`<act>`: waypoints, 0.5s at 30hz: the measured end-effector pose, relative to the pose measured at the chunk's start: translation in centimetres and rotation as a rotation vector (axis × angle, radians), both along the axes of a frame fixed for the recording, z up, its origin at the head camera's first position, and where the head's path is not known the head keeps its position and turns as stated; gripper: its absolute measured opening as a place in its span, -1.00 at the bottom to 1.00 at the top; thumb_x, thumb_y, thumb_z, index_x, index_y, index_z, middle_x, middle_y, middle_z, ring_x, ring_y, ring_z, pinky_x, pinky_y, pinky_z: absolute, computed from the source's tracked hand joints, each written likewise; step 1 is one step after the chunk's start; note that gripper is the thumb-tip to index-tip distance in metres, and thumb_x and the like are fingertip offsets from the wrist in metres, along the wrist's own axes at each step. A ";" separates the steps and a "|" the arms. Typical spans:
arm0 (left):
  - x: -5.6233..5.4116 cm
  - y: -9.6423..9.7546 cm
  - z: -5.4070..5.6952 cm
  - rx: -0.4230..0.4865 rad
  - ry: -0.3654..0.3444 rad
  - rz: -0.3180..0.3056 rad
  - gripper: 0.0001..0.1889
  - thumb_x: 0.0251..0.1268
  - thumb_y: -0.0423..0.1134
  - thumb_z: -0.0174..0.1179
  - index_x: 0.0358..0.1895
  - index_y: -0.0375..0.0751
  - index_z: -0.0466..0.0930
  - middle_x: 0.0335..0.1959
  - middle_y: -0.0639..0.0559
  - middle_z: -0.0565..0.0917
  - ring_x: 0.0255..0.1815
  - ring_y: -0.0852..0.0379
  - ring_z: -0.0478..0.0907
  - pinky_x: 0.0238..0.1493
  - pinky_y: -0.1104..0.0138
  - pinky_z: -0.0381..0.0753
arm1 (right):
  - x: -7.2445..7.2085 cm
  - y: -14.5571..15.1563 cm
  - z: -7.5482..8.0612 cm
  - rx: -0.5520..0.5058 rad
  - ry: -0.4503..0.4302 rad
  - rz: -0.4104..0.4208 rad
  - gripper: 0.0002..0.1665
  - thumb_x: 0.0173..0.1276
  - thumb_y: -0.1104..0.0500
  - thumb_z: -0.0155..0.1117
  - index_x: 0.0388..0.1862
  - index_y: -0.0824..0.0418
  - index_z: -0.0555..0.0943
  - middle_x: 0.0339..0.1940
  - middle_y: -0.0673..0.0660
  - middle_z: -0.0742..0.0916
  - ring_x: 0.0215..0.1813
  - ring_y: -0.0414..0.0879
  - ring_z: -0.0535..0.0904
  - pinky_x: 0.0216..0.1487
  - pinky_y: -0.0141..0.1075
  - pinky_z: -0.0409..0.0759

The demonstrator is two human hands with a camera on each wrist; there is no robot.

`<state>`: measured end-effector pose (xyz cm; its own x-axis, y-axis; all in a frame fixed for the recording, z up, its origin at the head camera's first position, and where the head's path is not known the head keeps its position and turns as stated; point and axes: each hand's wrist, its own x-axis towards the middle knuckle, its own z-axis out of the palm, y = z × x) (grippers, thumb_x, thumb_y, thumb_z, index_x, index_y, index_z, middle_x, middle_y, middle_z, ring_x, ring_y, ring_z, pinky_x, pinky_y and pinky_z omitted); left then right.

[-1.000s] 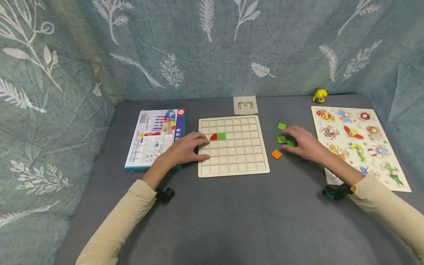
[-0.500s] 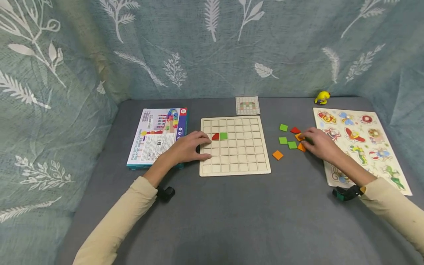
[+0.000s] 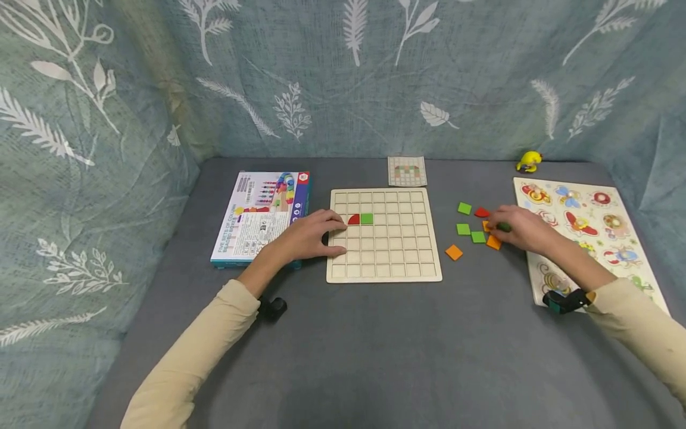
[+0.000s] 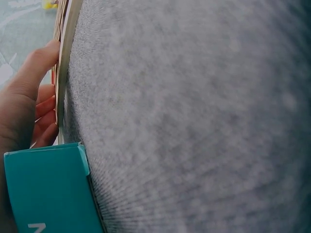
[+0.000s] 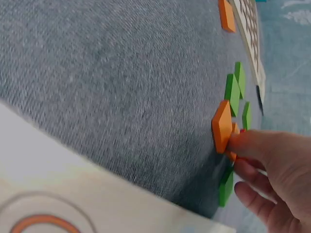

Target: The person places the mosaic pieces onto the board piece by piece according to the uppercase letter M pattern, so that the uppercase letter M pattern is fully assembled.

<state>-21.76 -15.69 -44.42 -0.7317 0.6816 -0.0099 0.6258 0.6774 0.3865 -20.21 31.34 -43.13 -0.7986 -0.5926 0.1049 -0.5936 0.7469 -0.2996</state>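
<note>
My left hand (image 3: 313, 234) rests at the left edge of a pale wooden grid board (image 3: 396, 274), thumb and fingers apart. In the left wrist view, the thumb (image 4: 46, 57) meets the board's edge. A red quarter-round tile (image 3: 354, 220) and a green square tile (image 3: 367, 218) lie side by side in the grid. To the right, my right hand (image 3: 522, 228) pinches at an orange tile (image 3: 486, 226) among loose tiles, its thumb and index finger on either side. Another orange tile (image 5: 222, 127) lies against the thumb in the right wrist view. A green tile (image 3: 504, 227) shows under the hand.
Several loose green tiles (image 3: 477, 237), a red piece (image 3: 482, 212) and a separate orange tile (image 3: 454, 252) lie right of the board. A small pattern card (image 3: 407, 171) stands behind it. A boxed toy (image 3: 257, 220), an insect peg puzzle (image 3: 589, 196) and a yellow toy (image 3: 529, 161) flank the area.
My right hand has moved right, off the green tiles, to the orange ones, uncovering the green and red pieces. The left hand stays on the board's edge. The head view shifts slightly.
</note>
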 end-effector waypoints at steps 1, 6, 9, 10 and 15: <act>0.0 0.0 0.0 0.001 0.002 0.000 -0.39 0.15 0.21 0.29 0.19 -0.07 0.59 0.15 0.07 0.54 0.14 0.13 0.46 0.15 0.19 0.55 | -0.1 0.1 0.0 -0.009 0.013 0.010 -0.82 0.09 0.42 0.42 -0.32 0.23 0.71 -0.25 0.17 0.71 -0.21 0.08 0.63 -0.21 -0.03 0.60; -0.1 0.0 -0.1 0.003 -0.010 -0.004 -0.39 0.16 0.21 0.28 0.20 -0.06 0.58 0.17 0.07 0.53 0.17 0.13 0.45 0.16 0.19 0.54 | -0.1 0.3 0.0 0.005 0.054 0.022 -0.82 0.08 0.39 0.45 -0.32 0.21 0.71 -0.27 0.15 0.71 -0.22 0.05 0.62 -0.23 -0.05 0.60; -0.2 0.0 0.0 0.002 -0.017 -0.002 -0.40 0.17 0.20 0.28 0.20 -0.06 0.58 0.17 0.07 0.53 0.17 0.13 0.45 0.17 0.18 0.53 | -0.2 0.2 0.2 0.018 0.053 -0.027 -0.83 0.12 0.34 0.44 -0.27 0.25 0.70 -0.26 0.17 0.70 -0.22 0.05 0.61 -0.24 -0.04 0.58; -0.2 0.0 0.0 0.001 -0.015 -0.002 -0.40 0.17 0.20 0.28 0.20 -0.06 0.58 0.17 0.07 0.53 0.18 0.13 0.45 0.17 0.18 0.53 | -0.2 0.1 0.3 0.015 0.051 -0.051 -0.82 0.12 0.33 0.43 -0.25 0.26 0.70 -0.26 0.17 0.69 -0.23 0.05 0.61 -0.25 -0.04 0.57; -0.2 -0.1 0.0 0.003 -0.001 -0.012 -0.40 0.17 0.20 0.28 0.19 -0.08 0.59 0.17 0.05 0.54 0.18 0.12 0.45 0.18 0.17 0.53 | -0.4 -1.1 0.6 -0.074 0.080 -0.101 -0.74 0.14 0.31 0.42 -0.15 0.29 0.67 -0.22 0.17 0.68 -0.24 0.03 0.63 -0.26 -0.08 0.59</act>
<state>-21.95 -15.74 -44.43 -0.7233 0.6904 -0.0086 0.6335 0.6685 0.3896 -20.58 30.19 -42.49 -0.8413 -0.4977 0.2112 -0.5405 0.7818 -0.3108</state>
